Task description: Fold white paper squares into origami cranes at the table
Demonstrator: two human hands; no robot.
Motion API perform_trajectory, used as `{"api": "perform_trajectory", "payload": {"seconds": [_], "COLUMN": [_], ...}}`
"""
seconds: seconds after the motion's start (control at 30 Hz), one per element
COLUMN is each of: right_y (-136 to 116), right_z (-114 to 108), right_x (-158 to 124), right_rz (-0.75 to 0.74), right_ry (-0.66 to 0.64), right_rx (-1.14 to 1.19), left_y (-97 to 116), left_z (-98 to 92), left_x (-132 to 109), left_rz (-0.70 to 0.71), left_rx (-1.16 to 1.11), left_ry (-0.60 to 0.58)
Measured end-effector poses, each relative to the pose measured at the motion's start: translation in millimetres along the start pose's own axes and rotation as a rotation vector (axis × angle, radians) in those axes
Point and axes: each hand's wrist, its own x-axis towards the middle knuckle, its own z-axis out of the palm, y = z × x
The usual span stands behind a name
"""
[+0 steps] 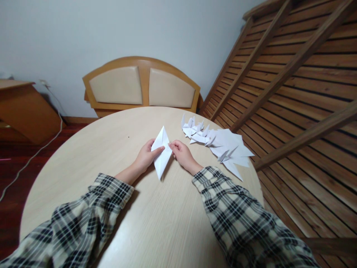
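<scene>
A white folded paper diamond [162, 158] is held just above the round table, one point away from me and one toward me. My left hand [146, 156] grips its left corner, the thumb lying across the front face and the fingers behind. At the right corner, my right hand [182, 153] pinches the paper's edge between thumb and fingers. A crease runs down the middle of the upper half. What the fingers do behind the paper is hidden.
Several folded paper cranes [205, 136] stand at the right rear of the table [111, 149], beside and on white paper sheets [235, 143]. A padded headboard [145, 82] is behind, a slatted wooden frame [292, 93] leans at right, and a white cable [36, 154] runs along the floor.
</scene>
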Motion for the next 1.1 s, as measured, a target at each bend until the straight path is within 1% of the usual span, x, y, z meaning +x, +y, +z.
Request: {"api": "perform_trajectory", "payload": {"seconds": [0.17, 0.37, 0.47, 0.63, 0.7, 0.77, 0.83, 0.9, 0.97, 1.1], "right_y": [1.1, -3.0, -5.7, -7.4, -6.5, -5.0, -3.3, -2.4, -2.4, -2.8], "right_z": [0.0, 1.5, 1.2, -0.1, 0.6, 1.8, 3.1, 3.8, 4.0, 3.4], "right_x": [-0.1, -1.2, -1.1, -0.4, -0.1, 0.3, 0.7, 0.6, 0.1, -1.2], "right_rz": [-0.015, 0.045, 0.026, -0.019, 0.006, 0.063, 0.132, 0.17, 0.163, 0.14], "right_ry": [0.03, -0.021, -0.024, -0.017, -0.009, -0.009, -0.055, -0.123, -0.152, -0.129], "right_rx": [-0.034, 0.095, 0.141, 0.188, 0.192, 0.179, 0.158, 0.144, 0.143, 0.146], "left_y": [-0.9, -2.0, -2.3, -0.9, 0.0, 0.9, 1.7, 2.0, 1.6, -1.0], "left_z": [-0.7, -0.9, -0.5, 1.5, 1.8, 1.7, 1.4, 1.2, 1.1, -0.3], "left_x": [0.3, 1.6, 2.0, 0.8, 0.5, 0.6, 1.2, 2.1, 3.0, 4.8], "left_rz": [-0.003, 0.009, 0.004, -0.005, 0.015, 0.065, 0.118, 0.144, 0.135, 0.07], "left_rx": [-0.037, -0.046, -0.062, -0.089, -0.07, -0.038, -0.015, -0.011, -0.019, -0.041], "left_ry": [-0.037, -0.018, -0.017, -0.047, -0.027, 0.021, 0.069, 0.094, 0.091, 0.027]}}
